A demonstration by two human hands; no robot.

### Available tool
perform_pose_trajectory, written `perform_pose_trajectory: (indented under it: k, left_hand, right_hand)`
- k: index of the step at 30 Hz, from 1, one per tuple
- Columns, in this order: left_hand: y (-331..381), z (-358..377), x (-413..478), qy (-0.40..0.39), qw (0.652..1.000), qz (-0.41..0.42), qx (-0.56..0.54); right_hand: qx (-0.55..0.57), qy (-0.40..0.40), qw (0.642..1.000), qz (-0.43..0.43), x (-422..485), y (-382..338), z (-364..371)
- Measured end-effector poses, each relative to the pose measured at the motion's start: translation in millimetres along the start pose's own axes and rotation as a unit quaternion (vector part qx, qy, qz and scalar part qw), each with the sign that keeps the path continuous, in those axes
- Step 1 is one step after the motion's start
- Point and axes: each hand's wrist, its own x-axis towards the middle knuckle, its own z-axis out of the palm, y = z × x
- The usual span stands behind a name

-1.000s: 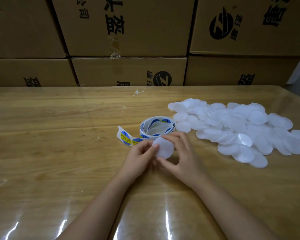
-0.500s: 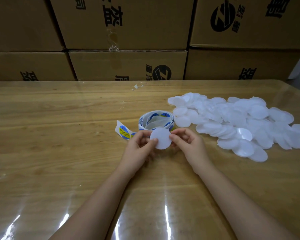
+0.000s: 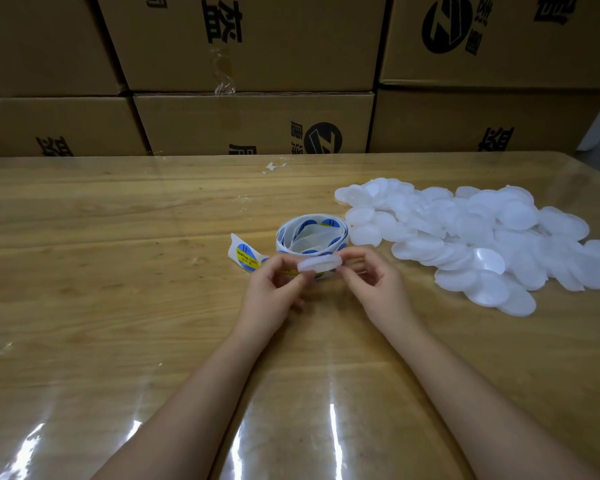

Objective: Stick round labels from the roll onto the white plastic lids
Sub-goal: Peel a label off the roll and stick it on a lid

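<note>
The left hand (image 3: 274,289) is pinching the left edge of a single white lid (image 3: 321,263) between thumb and curled fingertips, and the right hand (image 3: 378,285) is gripping the lid's right edge in the same manner. The lid is being held almost flat, seen nearly edge-on, just on the person's side of the label roll (image 3: 310,235) and covering part of the roll's near rim; whether it is touching the roll cannot be told. The roll, a loose coil of white backing with blue round labels showing, is lying on the glossy wooden table (image 3: 118,271). Its loose end (image 3: 245,256), carrying a blue and yellow label, is trailing out to the left of the roll. A pile of white lids (image 3: 482,237) is lying to the right of the roll, the nearest ones just beside it and the rest spreading away rightward. Beyond the roll, a small clear scrap (image 3: 274,167) is lying near the table's far edge, and stacked cardboard boxes (image 3: 250,123) with black print are standing behind that edge. Both bare forearms are reaching in from the near side of the roll.
</note>
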Motion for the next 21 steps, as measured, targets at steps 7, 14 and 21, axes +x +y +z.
perform_pose_trajectory:
  k: [7,14,21]
  left_hand:
    - [3,0,-1,-0.012,1.000,0.003,-0.024]
    - [1,-9,6,0.185,0.978,0.070,-0.064]
    - [-7,-24,18,0.306,0.950,0.058,-0.019]
  right_hand:
    - [-0.239,-0.090,0.965,-0.060,2,6,2]
    - [-0.305,-0.033,0.947,-0.094,1,4,3]
    - [-0.319,0.071,0.941,-0.090,1,3,0]
